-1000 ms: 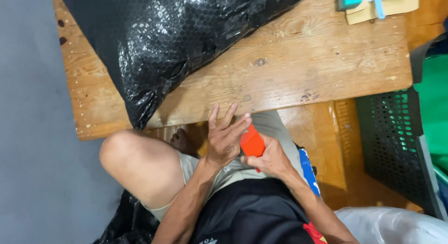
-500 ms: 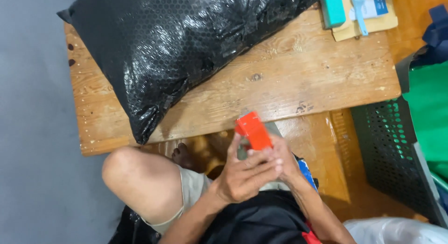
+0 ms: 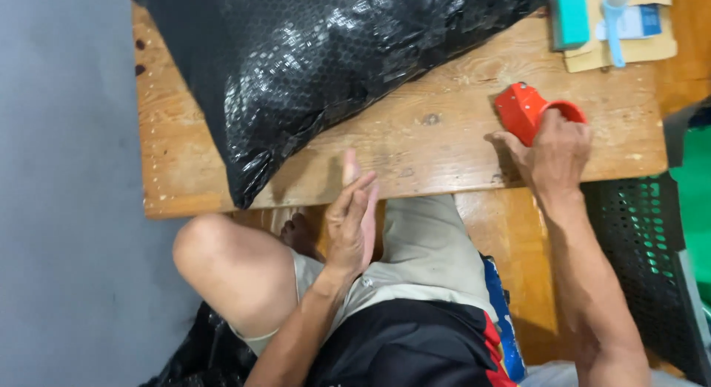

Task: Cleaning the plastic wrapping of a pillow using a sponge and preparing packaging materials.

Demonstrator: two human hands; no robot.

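My right hand rests on a red tape dispenser that sits on the wooden table at its right side, fingers wrapped over its round end. My left hand hovers at the table's near edge above my lap, fingers straight and apart, holding nothing. A large black plastic-wrapped bag lies across the table's far left and middle, a short way from my left hand.
A teal box and a flat brown envelope with a pale blue tool lie at the table's far right corner. A dark perforated crate stands to my right. Grey floor lies left of the table.
Both hands held the red dispenser over my lap. Now the right hand has carried it up and right onto the table, and the left hand has let go and opened.
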